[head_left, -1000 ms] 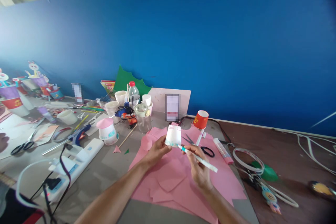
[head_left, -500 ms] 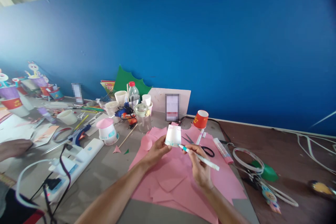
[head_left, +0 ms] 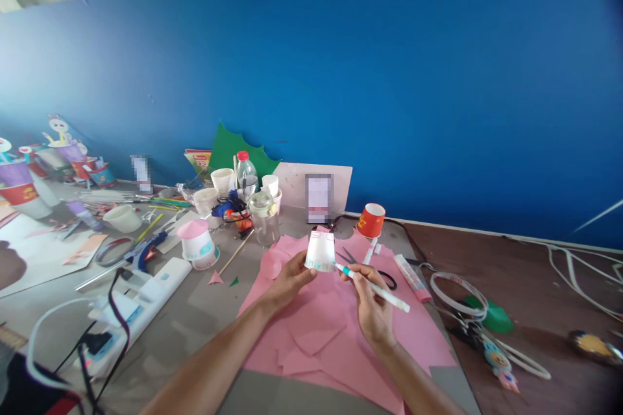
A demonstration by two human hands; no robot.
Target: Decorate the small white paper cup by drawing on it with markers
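An upside-down white paper cup (head_left: 320, 249) is held in my left hand (head_left: 293, 280), whose fingers wrap its left side. Pink outlines show near its top and green strokes run along its lower rim. My right hand (head_left: 374, 311) grips a white marker (head_left: 384, 295) with a teal end. The marker's tip is at the cup's lower right edge; I cannot tell whether it touches. Beneath both hands lie pink paper sheets (head_left: 321, 318). Scissors (head_left: 388, 280) with black handles rest just beyond my right hand, partly hidden by it.
A decorated cup with a pink cone roof (head_left: 197, 246) stands left, by a white power strip (head_left: 141, 318) and a glue gun (head_left: 143, 253). A glass jar (head_left: 265, 220) and a red paper cup (head_left: 371, 220) stand farther back. Another person's hand (head_left: 10, 267) shows at the left edge.
My right hand and the marker have shifted slightly, the tip moving a little right along the cup's lower edge. At far left, the other person's hand has moved left, mostly out of view.
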